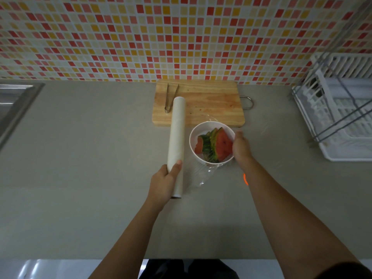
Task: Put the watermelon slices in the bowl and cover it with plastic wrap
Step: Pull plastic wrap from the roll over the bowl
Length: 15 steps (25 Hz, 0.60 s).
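A white bowl [194,135] stands on the grey counter just in front of the cutting board, with several watermelon slices [218,144] standing in it. Clear plastic wrap [198,177] stretches from the roll across the bowl, crumpled at the near side and past the far rim. My left hand [164,183] grips the near end of the white plastic wrap roll [177,135], which lies lengthwise left of the bowl. My right hand [240,148] presses against the bowl's right rim, on the wrap.
A wooden cutting board [211,101] lies behind the bowl with metal tongs [170,98] on its left part. A white dish rack [340,109] stands at the right. A steel sink edge [16,97] shows at the far left. The tiled wall is behind.
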Tool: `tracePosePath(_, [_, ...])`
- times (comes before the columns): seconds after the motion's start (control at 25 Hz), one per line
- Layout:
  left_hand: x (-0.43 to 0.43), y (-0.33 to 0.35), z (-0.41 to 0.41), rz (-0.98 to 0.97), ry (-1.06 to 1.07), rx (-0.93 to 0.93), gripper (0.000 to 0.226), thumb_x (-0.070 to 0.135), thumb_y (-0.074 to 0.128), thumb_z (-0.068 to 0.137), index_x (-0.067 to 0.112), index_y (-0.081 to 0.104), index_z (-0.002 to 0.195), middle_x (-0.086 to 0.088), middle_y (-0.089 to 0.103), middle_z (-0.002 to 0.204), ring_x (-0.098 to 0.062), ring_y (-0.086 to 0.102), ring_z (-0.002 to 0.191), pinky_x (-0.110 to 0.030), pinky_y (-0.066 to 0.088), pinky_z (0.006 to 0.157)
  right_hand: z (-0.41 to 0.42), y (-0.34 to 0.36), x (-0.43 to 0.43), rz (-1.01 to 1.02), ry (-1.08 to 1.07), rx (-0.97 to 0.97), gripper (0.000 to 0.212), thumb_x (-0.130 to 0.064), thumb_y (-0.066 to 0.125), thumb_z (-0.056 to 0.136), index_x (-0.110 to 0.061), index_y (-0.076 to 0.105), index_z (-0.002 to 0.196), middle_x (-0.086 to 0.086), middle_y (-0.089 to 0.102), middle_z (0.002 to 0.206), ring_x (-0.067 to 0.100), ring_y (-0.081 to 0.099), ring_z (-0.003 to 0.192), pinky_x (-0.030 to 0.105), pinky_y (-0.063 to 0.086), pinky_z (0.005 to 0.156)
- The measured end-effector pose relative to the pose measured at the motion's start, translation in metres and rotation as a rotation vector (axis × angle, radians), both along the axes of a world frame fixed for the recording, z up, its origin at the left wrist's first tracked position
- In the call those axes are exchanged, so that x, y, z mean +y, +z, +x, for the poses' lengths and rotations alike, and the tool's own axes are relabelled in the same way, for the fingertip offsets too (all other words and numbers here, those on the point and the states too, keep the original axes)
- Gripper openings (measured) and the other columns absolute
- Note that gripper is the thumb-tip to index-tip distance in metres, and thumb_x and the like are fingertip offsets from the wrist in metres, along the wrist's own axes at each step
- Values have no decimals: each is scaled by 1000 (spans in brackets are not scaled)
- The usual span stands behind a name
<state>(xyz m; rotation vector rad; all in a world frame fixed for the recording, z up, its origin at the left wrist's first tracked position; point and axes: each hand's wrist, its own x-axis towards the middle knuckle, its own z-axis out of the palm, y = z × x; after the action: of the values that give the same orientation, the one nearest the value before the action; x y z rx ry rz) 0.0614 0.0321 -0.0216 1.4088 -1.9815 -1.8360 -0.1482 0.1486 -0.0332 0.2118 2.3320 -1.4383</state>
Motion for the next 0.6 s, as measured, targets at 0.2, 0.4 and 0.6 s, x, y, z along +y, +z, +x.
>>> tracePosePath(0.2, [0,0,1,-13,-28,15,30,57,53,86,29,56,76,5,61,87,-19,62,83,-52,55,81,-3,19,41,151,52,110,50,-37,30,98,-2,64,100,23,63,112,35,55,107,36,39,89])
tracePosePath(0.4, [-1,-1,2,21,-5,55,29,59,54,84,31,57,78,4,61,90,-19,62,85,-49,57,77,45,5,82,694,223,256,29,-7,54,82,6,57,108,31,58,112,42,54,106,42,42,88])
tracePosePath(0.6, [-2,-4,2,30,13,54,26,55,49,82,32,59,74,5,60,88,-21,61,86,-51,54,83,59,0,84,751,214,255,24,-10,49,89,7,54,105,31,58,110,44,55,104,45,42,84])
